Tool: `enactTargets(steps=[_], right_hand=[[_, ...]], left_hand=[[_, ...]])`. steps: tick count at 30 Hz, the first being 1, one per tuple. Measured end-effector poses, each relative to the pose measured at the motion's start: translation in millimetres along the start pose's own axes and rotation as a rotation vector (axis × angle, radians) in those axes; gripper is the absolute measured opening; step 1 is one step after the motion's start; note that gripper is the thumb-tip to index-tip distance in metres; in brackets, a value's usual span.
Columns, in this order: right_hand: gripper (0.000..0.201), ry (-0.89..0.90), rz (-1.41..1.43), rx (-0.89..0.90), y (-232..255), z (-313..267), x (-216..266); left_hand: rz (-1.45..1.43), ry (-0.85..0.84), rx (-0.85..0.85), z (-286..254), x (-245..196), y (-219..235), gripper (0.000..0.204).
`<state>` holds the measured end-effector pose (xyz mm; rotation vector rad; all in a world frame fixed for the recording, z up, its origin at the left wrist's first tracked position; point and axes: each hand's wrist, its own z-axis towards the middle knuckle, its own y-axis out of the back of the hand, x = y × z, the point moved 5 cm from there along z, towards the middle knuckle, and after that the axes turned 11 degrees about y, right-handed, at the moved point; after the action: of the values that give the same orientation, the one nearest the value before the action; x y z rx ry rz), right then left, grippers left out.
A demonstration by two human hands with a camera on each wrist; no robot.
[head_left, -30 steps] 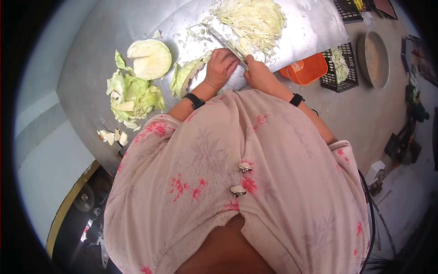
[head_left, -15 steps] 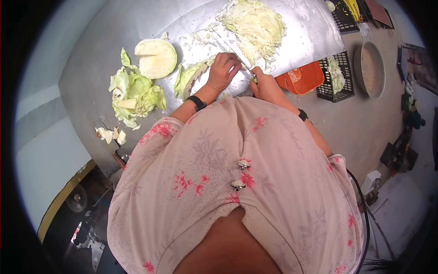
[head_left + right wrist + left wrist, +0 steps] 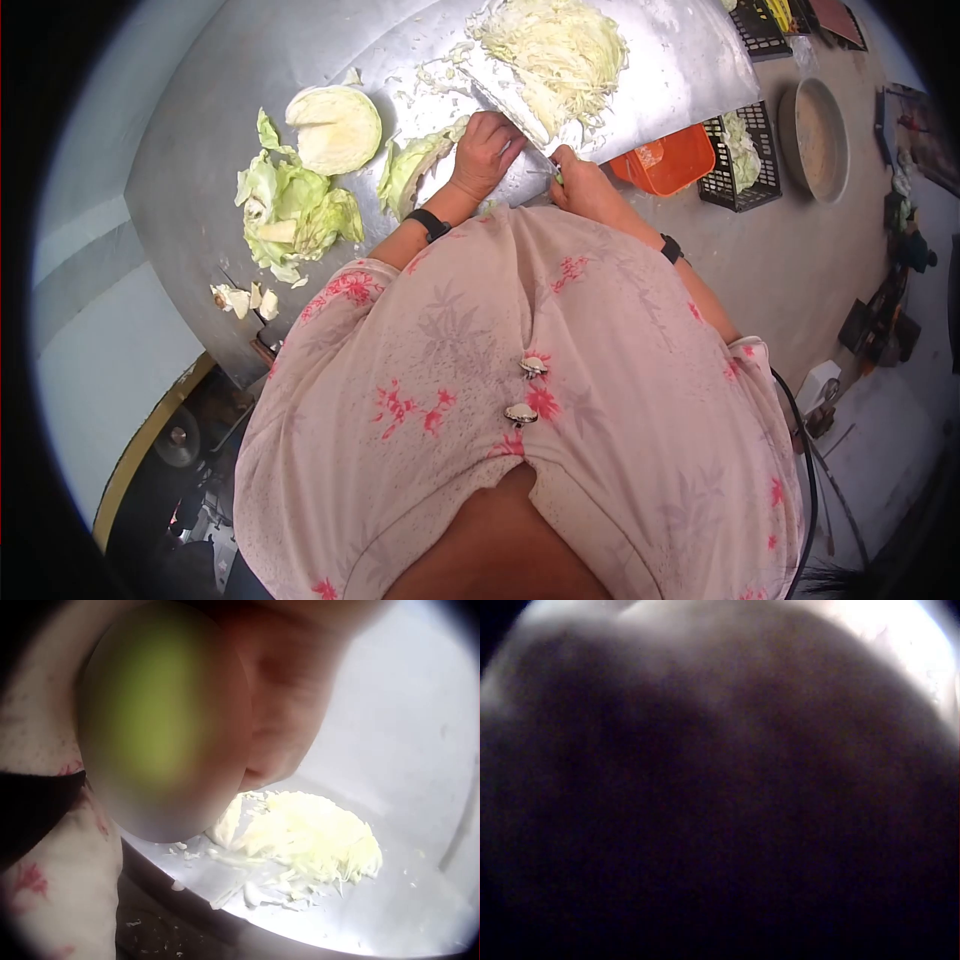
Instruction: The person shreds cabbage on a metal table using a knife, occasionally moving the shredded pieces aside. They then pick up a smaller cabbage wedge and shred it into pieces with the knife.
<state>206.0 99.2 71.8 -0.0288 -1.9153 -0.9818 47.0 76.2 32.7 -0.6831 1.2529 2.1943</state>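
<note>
In the head view my right hand (image 3: 585, 185) grips the green handle of a knife (image 3: 558, 178), its blade angled away to the upper left. My left hand (image 3: 485, 155) is bent over the metal tabletop beside the blade; I cannot tell what is under its fingers. Just beyond the blade lies a heap of shredded cabbage (image 3: 560, 60), also seen in the right wrist view below my hand. A loose cabbage leaf (image 3: 405, 172) lies left of my left hand. The left wrist view is dark and blurred.
A cut cabbage half (image 3: 335, 130) sits at the left, above a pile of outer leaves (image 3: 290, 215). Core pieces (image 3: 240, 298) lie near the table's left edge. To the right stand an orange basin (image 3: 665, 165), a black crate (image 3: 742, 165) and a round metal pan (image 3: 815, 140).
My right hand and the knife have drawn slightly back toward my body. The left hand stays close to the blade, its fingers shifting slightly. The cabbage heap looks much the same.
</note>
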Motion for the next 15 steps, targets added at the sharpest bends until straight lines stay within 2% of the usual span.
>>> enactTargets(steps=[3,6,12,15], right_hand=[[0.028,-0.011,-0.016,0.004,-3,2,-9],[0.021,0.018,0.021,0.007,1,-2,-8],[0.023,-0.035,0.066,0.072,10,-4,0],[0.022,-0.024,-0.010,0.049,3,7,-4]], left_hand=[[-0.009,0.007,0.000,1,-1,0,0.018],[-0.027,0.006,0.003,3,-2,0,0.018],[-0.022,0.030,0.010,3,0,0,0.019],[-0.028,0.049,0.022,2,2,-2,0.018]])
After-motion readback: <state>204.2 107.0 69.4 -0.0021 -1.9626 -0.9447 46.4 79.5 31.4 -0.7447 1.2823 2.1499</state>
